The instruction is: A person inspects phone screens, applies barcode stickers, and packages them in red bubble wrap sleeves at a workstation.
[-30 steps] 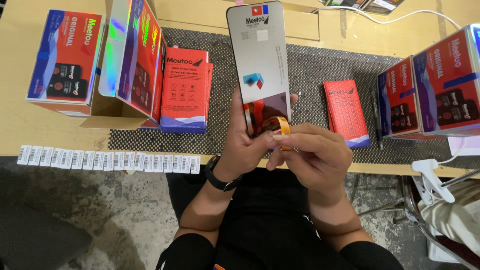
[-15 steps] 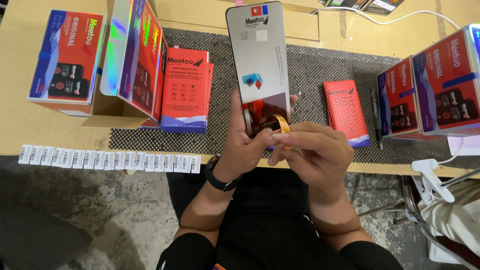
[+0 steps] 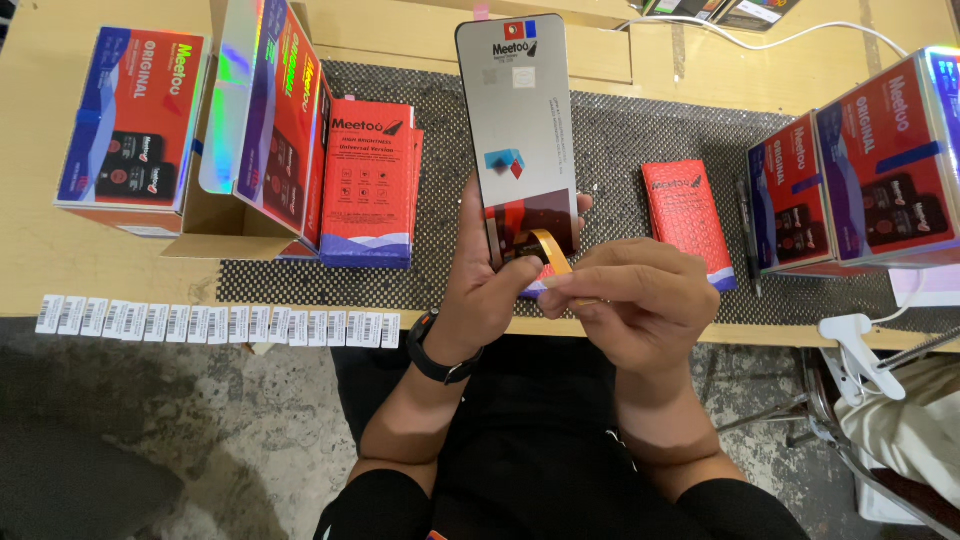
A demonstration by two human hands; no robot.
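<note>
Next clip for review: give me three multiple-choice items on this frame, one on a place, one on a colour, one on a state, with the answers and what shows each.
1. Where does the single flat red packet lie?
A. On the dark woven mat, right of the hands
B. On the grey floor
C. Inside the open cardboard box

2. What colour is the thin flexible ribbon at the lower end of the tall dark glass screen panel?
A. Green
B. Orange
C. White

3. How is the panel held?
A. Lying flat on the mat
B. Raised, gripped near its lower end by the left hand
C. Clamped in the white clip

Answers:
1. A, the packet rests on the mat between the hands and the red and blue boxes.
2. B, an orange strip curves down from the panel towards the right hand.
3. B, left fingers wrap its lower edge while the right hand pinches at the ribbon's end.
</note>
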